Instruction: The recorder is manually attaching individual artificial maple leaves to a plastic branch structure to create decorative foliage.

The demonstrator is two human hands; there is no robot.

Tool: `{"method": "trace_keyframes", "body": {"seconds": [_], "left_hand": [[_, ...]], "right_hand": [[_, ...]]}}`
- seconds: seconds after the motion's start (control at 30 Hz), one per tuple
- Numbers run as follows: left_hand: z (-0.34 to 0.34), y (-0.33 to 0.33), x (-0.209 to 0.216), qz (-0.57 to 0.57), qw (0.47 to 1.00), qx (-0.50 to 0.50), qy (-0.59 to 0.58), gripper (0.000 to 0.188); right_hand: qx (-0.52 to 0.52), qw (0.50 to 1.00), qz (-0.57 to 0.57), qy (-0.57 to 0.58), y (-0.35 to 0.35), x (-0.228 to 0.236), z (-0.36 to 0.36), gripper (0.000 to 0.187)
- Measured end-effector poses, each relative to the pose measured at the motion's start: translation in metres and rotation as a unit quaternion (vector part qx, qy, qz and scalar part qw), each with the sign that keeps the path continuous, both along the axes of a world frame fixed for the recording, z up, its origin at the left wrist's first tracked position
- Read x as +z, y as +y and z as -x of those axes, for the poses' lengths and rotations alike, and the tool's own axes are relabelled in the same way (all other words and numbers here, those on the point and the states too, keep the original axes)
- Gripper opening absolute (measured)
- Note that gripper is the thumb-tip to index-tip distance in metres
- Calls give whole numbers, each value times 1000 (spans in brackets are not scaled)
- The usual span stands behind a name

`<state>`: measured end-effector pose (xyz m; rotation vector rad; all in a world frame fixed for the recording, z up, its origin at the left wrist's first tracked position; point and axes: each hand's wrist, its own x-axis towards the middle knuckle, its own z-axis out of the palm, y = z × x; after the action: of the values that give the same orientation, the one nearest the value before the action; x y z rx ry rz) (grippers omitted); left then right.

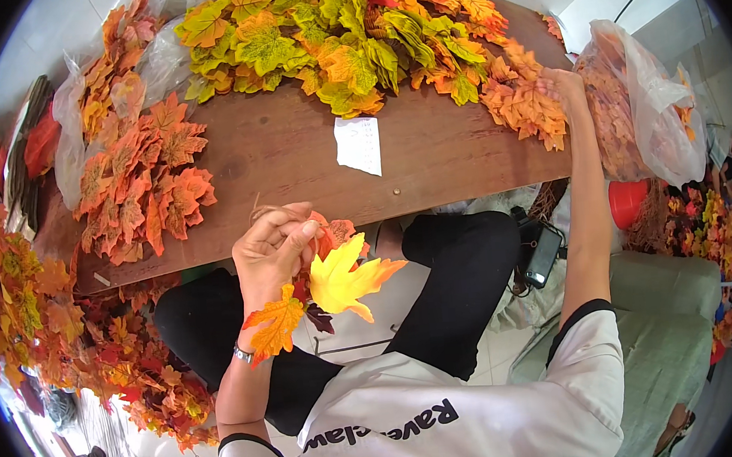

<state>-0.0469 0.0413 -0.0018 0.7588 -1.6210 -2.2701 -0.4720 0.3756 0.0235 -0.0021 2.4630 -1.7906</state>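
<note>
My left hand is closed round the thin stems of a small bunch of artificial maple leaves. A yellow leaf faces up in the bunch, with an orange leaf hanging beside it and a dark red one partly hidden below. The stem ends poke out behind my fingers. At the table's right side my right hand reaches out, its fingers curled onto a pile of orange artificial maple leaves; how many it grips is hidden.
Yellow-green leaves are heaped along the back of the brown table. Orange-red leaves cover its left end. A paper slip lies mid-table. Leaf-filled plastic bags stand right; leaf garlands hang left. A phone is beside my leg.
</note>
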Motion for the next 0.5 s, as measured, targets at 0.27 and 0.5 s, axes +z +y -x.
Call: {"method": "trace_keyframes", "body": {"seconds": [0.27, 0.5], "left_hand": [[-5, -2, -5, 69, 992, -93, 46, 33], [-7, 2, -4, 76, 990, -106, 58, 32]], "right_hand": [[34, 998, -16, 52, 14, 4, -27, 16], [161, 927, 333, -66, -62, -11, -134, 15]]}}
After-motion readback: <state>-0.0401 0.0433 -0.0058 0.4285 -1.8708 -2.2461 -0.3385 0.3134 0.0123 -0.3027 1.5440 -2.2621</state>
